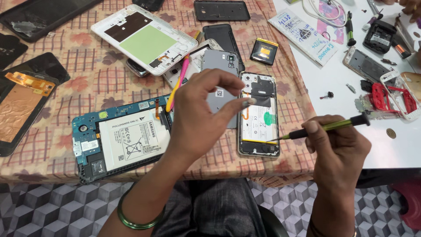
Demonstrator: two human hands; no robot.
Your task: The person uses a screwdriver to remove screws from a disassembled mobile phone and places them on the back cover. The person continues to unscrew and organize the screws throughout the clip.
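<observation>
My left hand [199,118] is raised over the table, thumb and forefinger pinched together above an opened phone [259,115] that lies face down with its battery exposed. Whether anything tiny sits in that pinch I cannot tell. Behind the hand lies a grey phone back cover [220,66]. My right hand [340,147] grips a thin screwdriver with a green and black handle [333,126], its tip touching the phone's lower right edge. An opened tablet [120,138] with a white battery lies to the left.
A white tablet frame [144,37], a pink and yellow pry tool [177,85], a small black battery [264,51], dark screens [26,94] and back covers lie on the checked cloth. Red and white phone frames [394,98], a coin and small parts sit on the white table at right.
</observation>
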